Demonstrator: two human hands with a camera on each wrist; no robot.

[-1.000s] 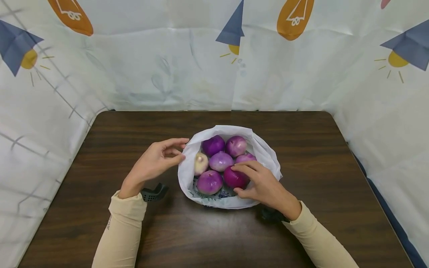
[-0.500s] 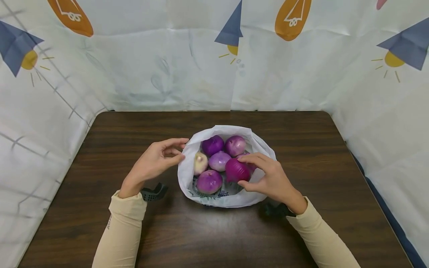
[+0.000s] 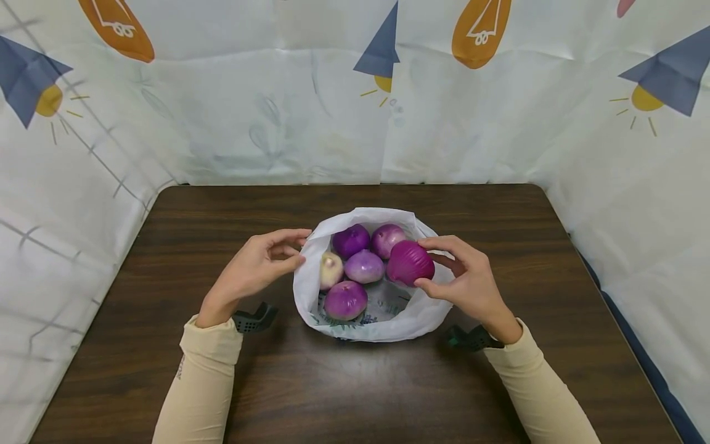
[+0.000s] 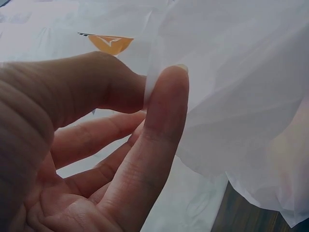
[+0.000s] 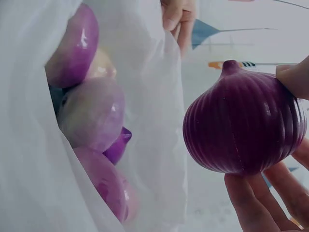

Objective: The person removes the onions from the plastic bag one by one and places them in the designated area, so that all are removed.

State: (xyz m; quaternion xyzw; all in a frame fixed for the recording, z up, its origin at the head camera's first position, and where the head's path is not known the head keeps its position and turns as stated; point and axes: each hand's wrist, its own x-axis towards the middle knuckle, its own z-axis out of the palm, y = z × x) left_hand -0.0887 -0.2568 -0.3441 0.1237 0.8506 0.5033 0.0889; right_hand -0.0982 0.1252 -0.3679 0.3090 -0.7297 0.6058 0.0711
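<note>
The white plastic bag (image 3: 377, 320) hides the lower halves of the onions inside it, and the printed thing under them shows only in part, too little to name. The right hand (image 3: 471, 283) is raised over the bag's right rim, wrist bent, its fingers (image 3: 444, 243) curled round a dark red onion (image 3: 410, 263) held clear of the others. The left hand (image 3: 255, 268) rests at the bag's left edge above the bench (image 3: 222, 209), thumb and fingers (image 4: 164, 121) pinching the plastic rim.

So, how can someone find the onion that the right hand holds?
On the dark table, find the white bag of onions. At its right rim, the right hand holds one onion, the darkest, ribbed one, above the bag.
</note>
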